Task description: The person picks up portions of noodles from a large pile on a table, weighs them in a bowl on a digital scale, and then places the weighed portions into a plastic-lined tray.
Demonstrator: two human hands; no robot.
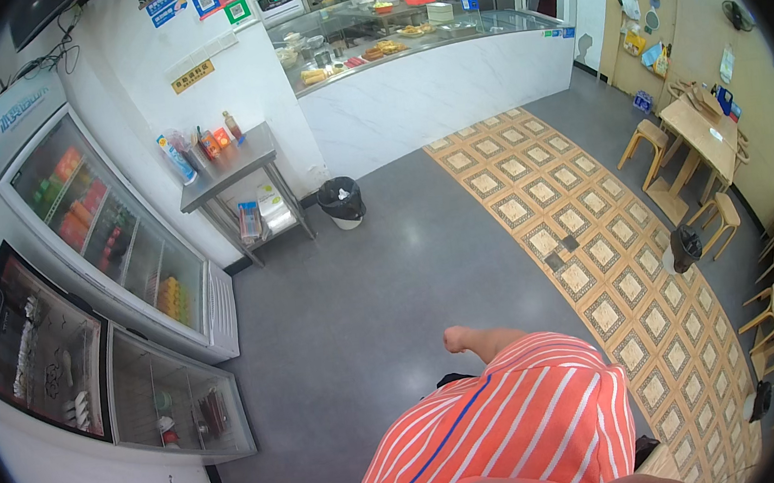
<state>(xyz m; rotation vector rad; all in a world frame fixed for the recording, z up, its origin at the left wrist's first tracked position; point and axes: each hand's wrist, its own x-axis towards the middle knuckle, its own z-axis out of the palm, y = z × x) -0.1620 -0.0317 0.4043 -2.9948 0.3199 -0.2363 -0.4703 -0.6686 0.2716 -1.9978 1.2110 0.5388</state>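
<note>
My right hand (457,339) reaches out from the orange striped sleeve of my shirt (524,405), above the grey floor (382,288). Its fingers look curled into a loose fist, and nothing shows sticking out of it. It touches nothing around it. A bit of dark clothing (453,379) peeks out below the shirt near that forearm. My left hand is not in view.
Left stand a tall drinks fridge (105,213) and a low glass-fronted cabinet (178,397). A steel side table (230,163) holds bottles and packets, beside a black-lined bin (342,201). A glass food counter (437,78) spans the back. Right are a wooden table (707,131), stools (643,140) and another bin (683,248).
</note>
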